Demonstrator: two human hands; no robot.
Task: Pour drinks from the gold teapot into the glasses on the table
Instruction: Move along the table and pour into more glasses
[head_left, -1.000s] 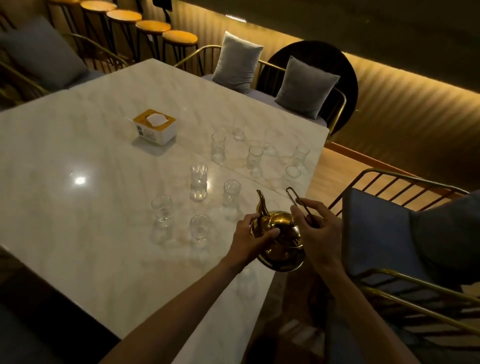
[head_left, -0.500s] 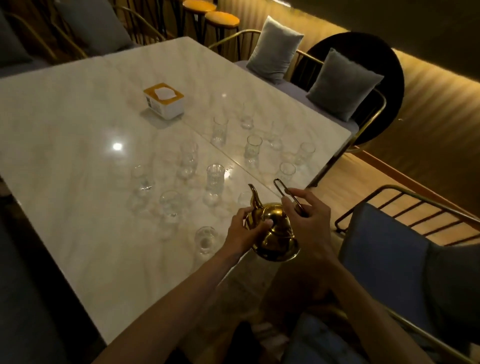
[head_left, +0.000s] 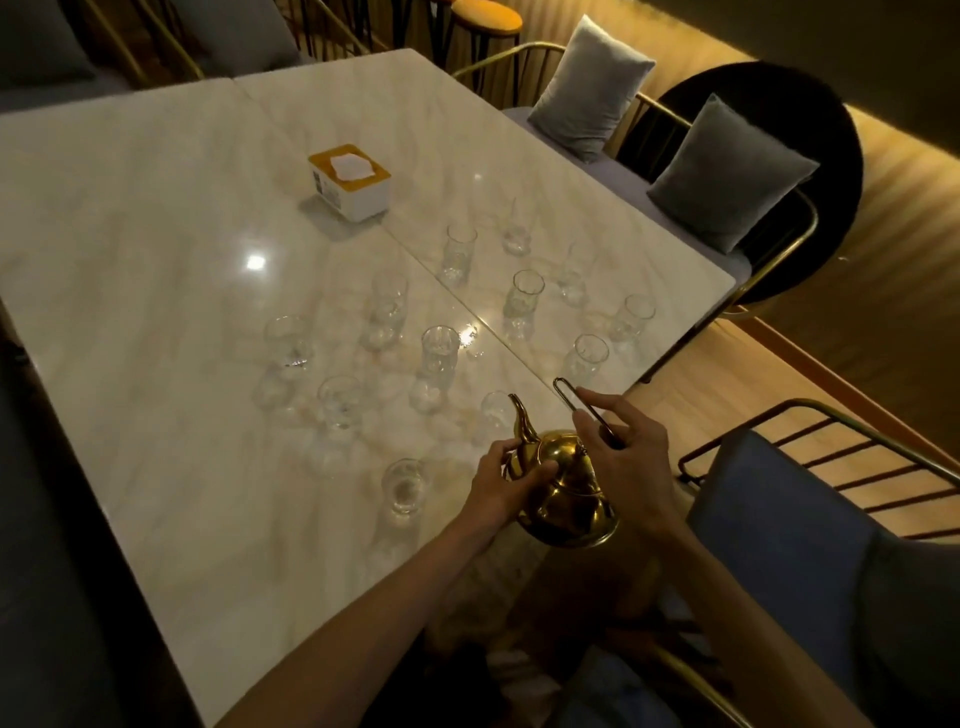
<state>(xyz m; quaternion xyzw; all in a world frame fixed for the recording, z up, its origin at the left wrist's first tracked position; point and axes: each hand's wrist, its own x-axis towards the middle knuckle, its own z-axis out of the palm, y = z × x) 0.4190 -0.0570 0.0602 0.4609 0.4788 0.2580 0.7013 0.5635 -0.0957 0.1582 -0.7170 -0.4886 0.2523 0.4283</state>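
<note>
both grips hold teapot (head_left: 563, 486) over marble table (head_left: 156, 260), dim room.

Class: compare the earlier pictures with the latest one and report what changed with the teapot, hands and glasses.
Little changed: the head camera swung, shifting the whole scene. The left hand still steadies the shiny gold metal teapot, the right hand still holds its wire handle. The clear glasses stayed put.

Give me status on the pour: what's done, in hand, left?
Done: nothing clearly; whether any glass holds drink can't be judged in this light. In hand: the gold teapot is held at the table's near edge, right hand on its wire handle, left hand against the body by the spout. No stream shows. Left: the glasses, the nearest one included.
</note>
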